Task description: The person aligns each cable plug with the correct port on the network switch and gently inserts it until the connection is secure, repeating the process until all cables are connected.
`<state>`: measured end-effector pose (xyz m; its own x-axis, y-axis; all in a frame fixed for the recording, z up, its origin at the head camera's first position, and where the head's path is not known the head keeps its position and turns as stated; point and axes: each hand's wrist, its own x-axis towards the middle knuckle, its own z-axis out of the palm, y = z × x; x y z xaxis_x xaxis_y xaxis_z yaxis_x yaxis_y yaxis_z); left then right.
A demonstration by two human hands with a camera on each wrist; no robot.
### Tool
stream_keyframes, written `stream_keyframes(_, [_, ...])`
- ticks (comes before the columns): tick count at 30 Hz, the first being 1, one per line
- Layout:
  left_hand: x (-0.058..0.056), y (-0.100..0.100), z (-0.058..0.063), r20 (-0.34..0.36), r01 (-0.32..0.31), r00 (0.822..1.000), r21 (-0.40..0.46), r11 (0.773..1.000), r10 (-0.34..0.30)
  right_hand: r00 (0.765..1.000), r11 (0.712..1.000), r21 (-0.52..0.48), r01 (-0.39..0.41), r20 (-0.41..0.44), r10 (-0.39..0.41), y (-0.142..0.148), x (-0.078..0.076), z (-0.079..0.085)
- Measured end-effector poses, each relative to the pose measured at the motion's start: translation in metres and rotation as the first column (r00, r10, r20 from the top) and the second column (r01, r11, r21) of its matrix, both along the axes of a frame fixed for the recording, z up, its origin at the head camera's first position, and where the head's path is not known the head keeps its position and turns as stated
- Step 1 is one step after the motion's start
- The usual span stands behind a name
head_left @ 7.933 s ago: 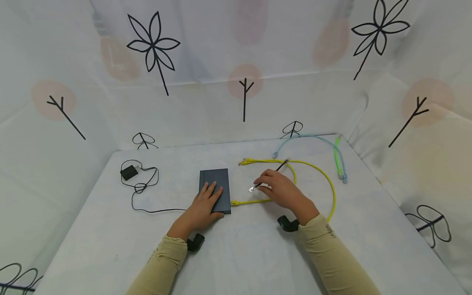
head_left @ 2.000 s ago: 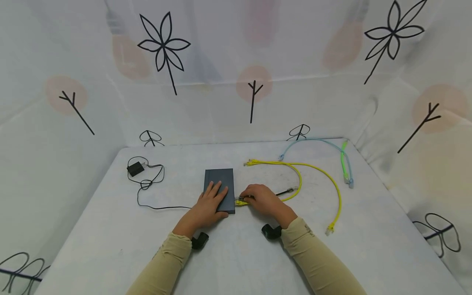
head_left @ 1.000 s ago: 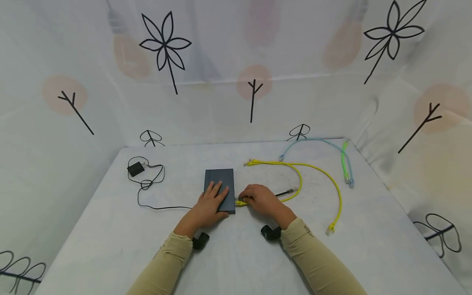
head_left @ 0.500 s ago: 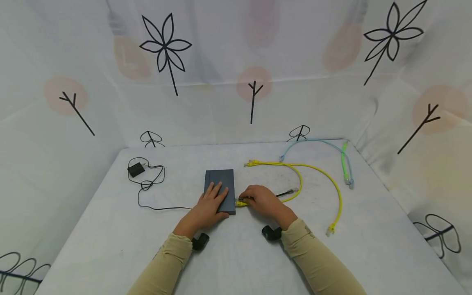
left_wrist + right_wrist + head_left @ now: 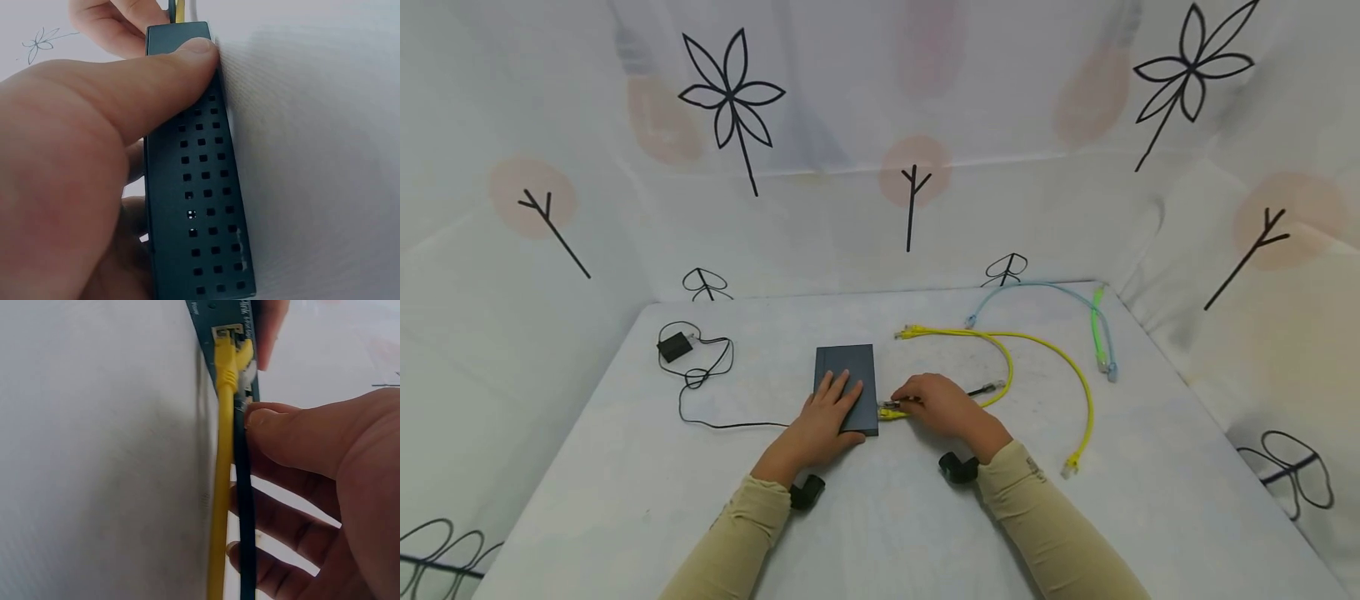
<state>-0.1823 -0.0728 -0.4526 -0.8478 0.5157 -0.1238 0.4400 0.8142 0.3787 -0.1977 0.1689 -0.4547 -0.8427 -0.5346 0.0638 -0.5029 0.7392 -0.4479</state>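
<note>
A dark grey network switch (image 5: 844,358) lies flat on the table. My left hand (image 5: 817,425) rests on its top with spread, straight fingers; in the left wrist view the thumb (image 5: 169,75) presses on its vented side. My right hand (image 5: 942,407) pinches a short black network cable (image 5: 245,506) close to its plug, right at the switch's port side. Beside it a yellow network cable (image 5: 224,444) is plugged into a port. Whether the black cable's plug is inside a port cannot be told, as the fingertips partly hide it.
A second yellow cable (image 5: 1051,346) curves behind and right of my right hand. Light blue (image 5: 1060,289) and green (image 5: 1096,329) cables lie at the back right. At left sits a black power adapter (image 5: 674,347), its cord running toward the switch.
Since the earliest frame, my right hand has brought the black cable down and left to the switch's ports. In the last half second it shifts slightly right. My left hand stays on the switch.
</note>
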Motion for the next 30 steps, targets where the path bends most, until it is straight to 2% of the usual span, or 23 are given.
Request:
stream_keyframes(15, [0.001,0.001,0.001,0.002,-0.01,1.0,-0.012,1.0,0.01,0.999,0.999,-0.026,0.029,0.036,-0.028,0.012,0.007,0.015])
stream_keyframes(23, [0.001,0.001,-0.002,-0.016,0.004,1.0,-0.01,1.0,-0.004,0.997,0.997,-0.04,0.061,0.04,-0.059,0.022,0.014,0.021])
stream_keyframes(30, [0.002,0.0,-0.001,0.004,0.008,1.0,0.016,1.0,-0.008,0.997,0.997,-0.015,0.076,0.02,-0.076,0.038,0.022,0.022])
